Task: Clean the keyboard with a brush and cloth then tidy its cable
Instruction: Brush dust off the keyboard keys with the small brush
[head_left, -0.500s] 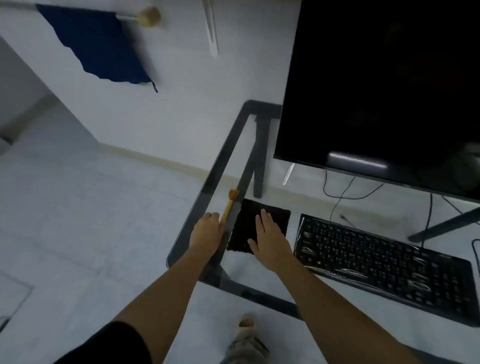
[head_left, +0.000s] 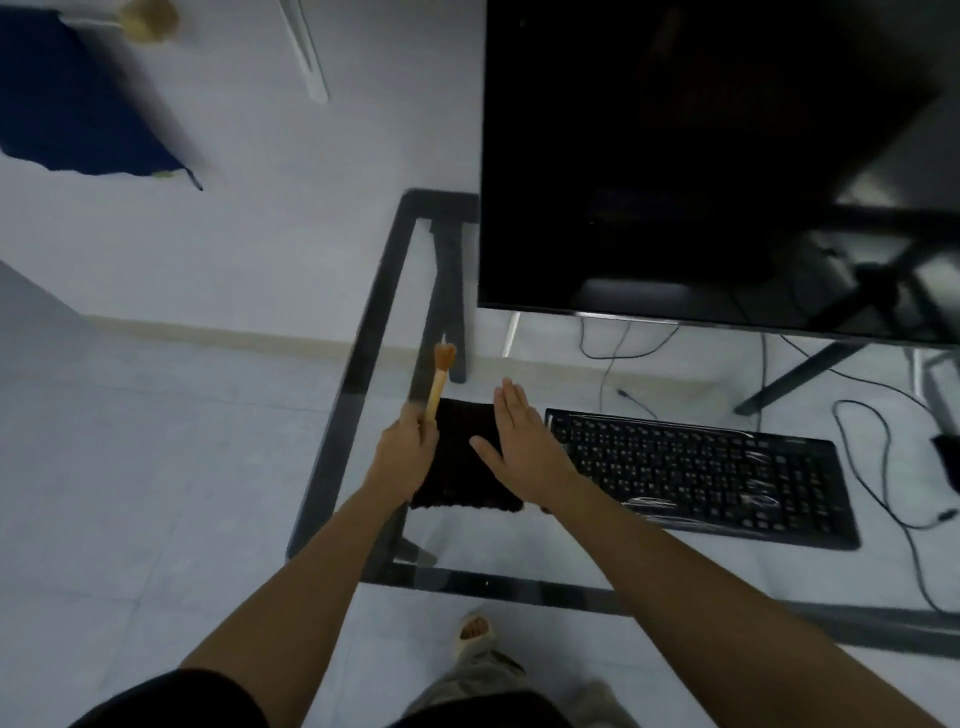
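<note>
Below the monitor (head_left: 675, 156), on the glass counter (head_left: 519, 584), the keyboard (head_left: 701, 467) lies to my right. The black cloth (head_left: 462, 467) sits just beside the keyboard's left end. The brush (head_left: 439, 379) is off the counter: my left grip (head_left: 402, 447) is closed round its handle, bristles pointing away from me. My right grip (head_left: 524, 441) is flat, fingers straight, over the cloth. I judge brushing comes first, so I should carry the bristles across to the keys and sweep row by row with light strokes, saving the cloth for after.

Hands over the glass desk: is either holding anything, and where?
Left hand grips the slim tan brush by its handle's lower end; right hand holds nothing.
</note>
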